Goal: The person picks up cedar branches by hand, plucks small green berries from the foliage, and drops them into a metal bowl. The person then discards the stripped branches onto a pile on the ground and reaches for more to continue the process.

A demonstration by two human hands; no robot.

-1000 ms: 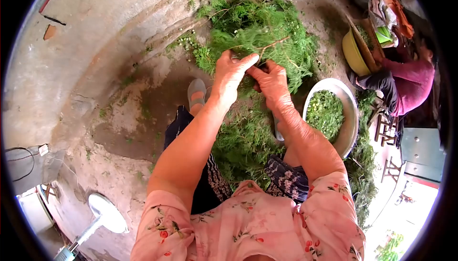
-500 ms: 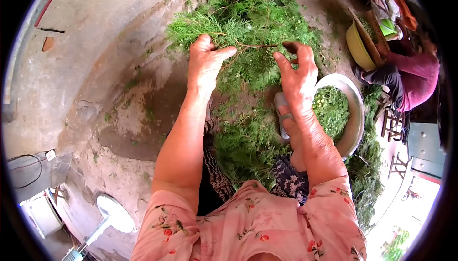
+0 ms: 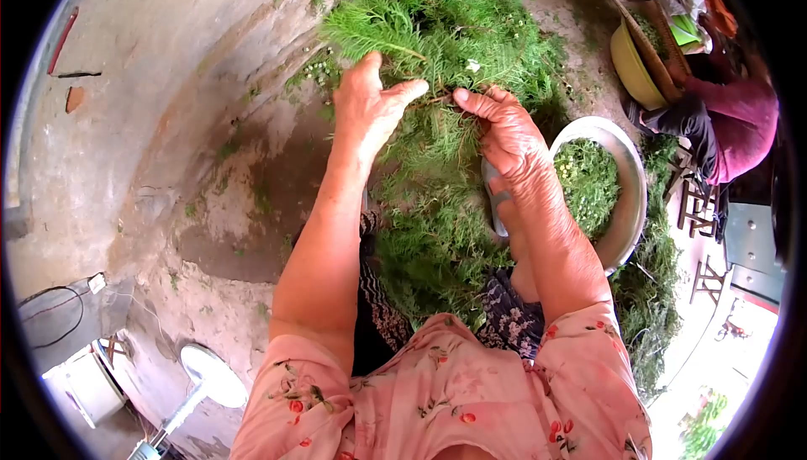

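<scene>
A feathery green sprig [image 3: 374, 29] rises from my left hand [image 3: 366, 107], whose thumb and fingers are closed on it. To the right, my right hand [image 3: 507, 128] pinches a thin brown stem [image 3: 440, 99] between thumb and fingers. Both hands are close together over a large heap of green cuttings [image 3: 504, 27]. More cuttings [image 3: 441, 241] lie on the floor between my legs. Beside my right forearm stands a metal basin [image 3: 632, 182] with small green pieces [image 3: 586, 182] in it.
Another person [image 3: 740, 128] in a dark pink top sits at the right, by a yellow basin [image 3: 632, 69] and a woven tray [image 3: 647, 44]. A wall [image 3: 160, 65] is on the left. A round white-topped stand [image 3: 214, 376] is at the lower left.
My right hand has moved left and closed on the stem, nearer my left hand. The sprig at my left hand stands more upright. The whole view has shifted slightly.
</scene>
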